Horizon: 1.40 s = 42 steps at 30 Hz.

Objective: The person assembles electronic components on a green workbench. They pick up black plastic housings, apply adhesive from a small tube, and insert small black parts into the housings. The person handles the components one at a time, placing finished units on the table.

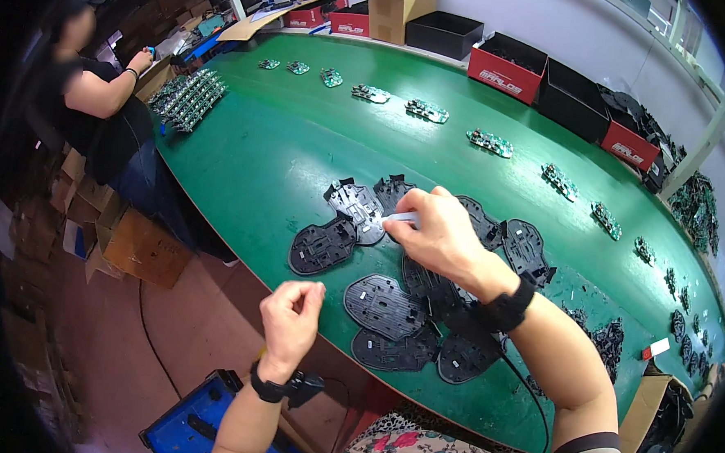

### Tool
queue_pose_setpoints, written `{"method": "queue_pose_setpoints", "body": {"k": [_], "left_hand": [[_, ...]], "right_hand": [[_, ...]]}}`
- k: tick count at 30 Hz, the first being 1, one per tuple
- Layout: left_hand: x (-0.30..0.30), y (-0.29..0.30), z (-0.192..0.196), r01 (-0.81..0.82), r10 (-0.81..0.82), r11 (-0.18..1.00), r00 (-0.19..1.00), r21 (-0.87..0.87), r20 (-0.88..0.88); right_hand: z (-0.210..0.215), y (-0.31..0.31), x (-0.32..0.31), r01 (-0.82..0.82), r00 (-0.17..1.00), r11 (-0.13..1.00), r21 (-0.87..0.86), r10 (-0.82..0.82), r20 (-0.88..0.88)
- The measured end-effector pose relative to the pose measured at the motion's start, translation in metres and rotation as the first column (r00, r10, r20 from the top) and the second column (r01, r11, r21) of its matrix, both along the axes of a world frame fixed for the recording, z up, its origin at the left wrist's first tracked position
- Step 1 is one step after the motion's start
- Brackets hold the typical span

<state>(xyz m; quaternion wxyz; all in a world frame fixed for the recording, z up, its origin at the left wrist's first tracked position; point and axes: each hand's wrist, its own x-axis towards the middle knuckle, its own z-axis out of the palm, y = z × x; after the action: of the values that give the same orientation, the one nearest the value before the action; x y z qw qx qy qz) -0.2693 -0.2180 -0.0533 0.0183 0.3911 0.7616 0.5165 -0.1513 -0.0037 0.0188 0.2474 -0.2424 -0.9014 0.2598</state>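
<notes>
left hand (290,314) nearest, pinched narrow, contents not discernible; right hand (436,230) pinches small white piece (401,219) over black plastic shells (355,210). shells likely light, stiff, thin; grip by edges.

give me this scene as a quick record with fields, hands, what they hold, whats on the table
right hand: shut on a small white strip, over the black plastic base plates
left hand: fingers pinched together, contents cannot be told, off the table edge
surface: green curved table
far side: row of green circuit boards, red and black bins
nearby: another person seated at left
</notes>
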Motion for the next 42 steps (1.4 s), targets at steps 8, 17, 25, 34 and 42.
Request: {"method": "queue_pose_setpoints", "body": {"k": [8,17,25,34,42], "left_hand": [[0.004,0.016,-0.035,-0.098,0.148,0.98,0.941,0.173,-0.305],[0.002,0.013,-0.038,-0.077,0.143,0.976,0.934,0.206,-0.328],[0.001,0.014,-0.04,-0.045,0.111,0.975,0.948,0.22,-0.297],[0.031,0.005,-0.041,-0.069,0.095,0.988,0.975,0.136,-0.199],[0.008,-0.014,-0.035,0.027,-0.023,0.997,0.998,0.07,-0.06]], "right_hand": [[-0.017,0.0,-0.022,0.028,0.998,0.996,0.086,-0.032,0.053],[-0.025,-0.005,-0.023,-0.005,0.996,0.994,0.106,-0.004,0.088],[0.017,-0.009,0.005,0.09,0.993,0.995,-0.032,-0.092,-0.078],[0.112,-0.022,0.195,0.099,0.955,0.865,-0.492,-0.221,-0.197],[0.098,-0.074,0.381,0.226,0.727,0.669,-0.708,-0.599,-0.334]]}}
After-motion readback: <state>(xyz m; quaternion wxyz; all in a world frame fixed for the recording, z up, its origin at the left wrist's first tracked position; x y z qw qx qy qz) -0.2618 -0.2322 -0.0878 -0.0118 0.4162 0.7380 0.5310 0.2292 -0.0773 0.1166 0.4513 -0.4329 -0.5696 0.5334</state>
